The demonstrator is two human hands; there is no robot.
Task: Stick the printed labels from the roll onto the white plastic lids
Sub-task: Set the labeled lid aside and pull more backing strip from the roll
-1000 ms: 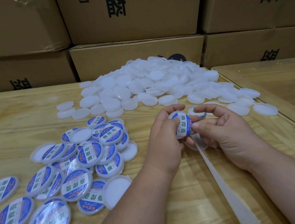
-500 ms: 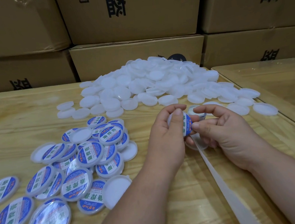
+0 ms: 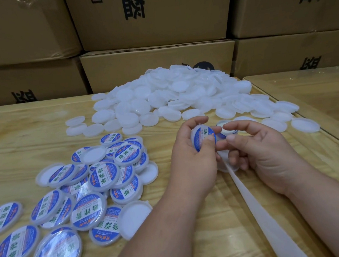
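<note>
My left hand (image 3: 189,153) grips a white lid with a blue and white printed label (image 3: 202,136) on its face, thumb pressing on the label. My right hand (image 3: 258,151) is just to the right, fingers curled around the label roll (image 3: 226,131), which is mostly hidden behind them. A white backing strip (image 3: 260,212) trails from the roll toward the lower right. A large heap of bare white lids (image 3: 172,95) lies at the back of the wooden table (image 3: 21,131). A pile of labelled lids (image 3: 99,179) lies to the left.
Stacked brown cardboard boxes (image 3: 154,64) wall off the table's far edge. A second table (image 3: 314,87) adjoins on the right. Loose bare lids (image 3: 304,124) lie near the right table edge.
My left hand has turned the labelled lid so its face tilts up toward me, and the thumb now presses on the label. My right hand's fingers have drawn slightly away from it.
</note>
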